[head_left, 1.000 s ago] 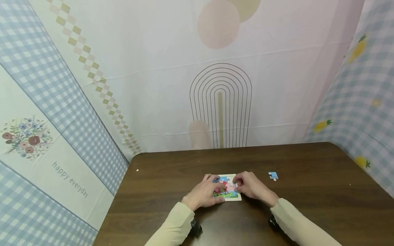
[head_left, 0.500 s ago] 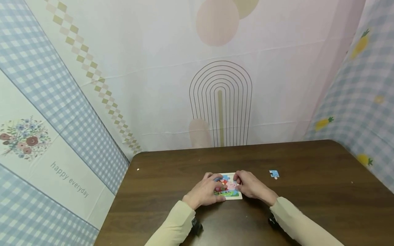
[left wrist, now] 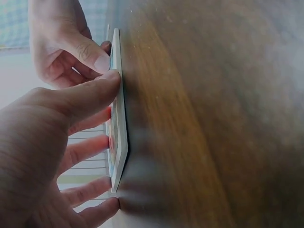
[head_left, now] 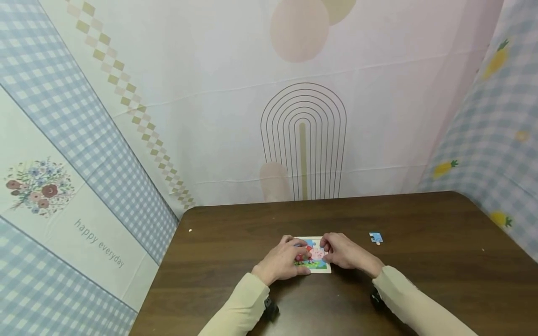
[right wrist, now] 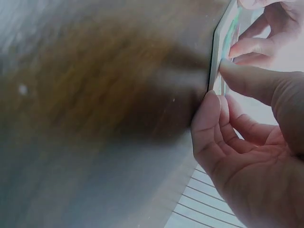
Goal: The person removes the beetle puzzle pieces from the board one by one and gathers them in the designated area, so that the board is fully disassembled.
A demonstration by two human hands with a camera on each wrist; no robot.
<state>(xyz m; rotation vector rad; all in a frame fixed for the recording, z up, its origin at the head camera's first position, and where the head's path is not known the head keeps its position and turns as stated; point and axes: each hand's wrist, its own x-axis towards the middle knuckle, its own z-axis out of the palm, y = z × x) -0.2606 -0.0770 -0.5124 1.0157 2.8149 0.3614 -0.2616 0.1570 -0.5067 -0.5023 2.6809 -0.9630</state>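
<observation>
A small jigsaw puzzle [head_left: 318, 264] in a white-edged tray lies on the table, showing a pink cartoon pig, blue sky and green grass. My left hand [head_left: 279, 260] spreads over its left part, fingers fairly straight. In the left wrist view the left thumb [left wrist: 102, 88] presses the near edge. At the puzzle's right side, my right hand [head_left: 346, 252] has curled fingers, its thumb and fingertips on the puzzle. The right wrist view shows the right thumb [right wrist: 247, 80] on top and fingertips by the tray's edge. Whether a single piece is between them is hidden.
One loose blue jigsaw piece [head_left: 376, 238] lies on the brown table [head_left: 235, 228], right of the right hand. A tiny white bit [head_left: 190, 230] is near the table's far left. Patterned cloth [head_left: 227, 116] hangs behind the table.
Both hands keep nearly the same places on the puzzle. The right fingertips shift only slightly at its right side, and the head view moves a little.
</observation>
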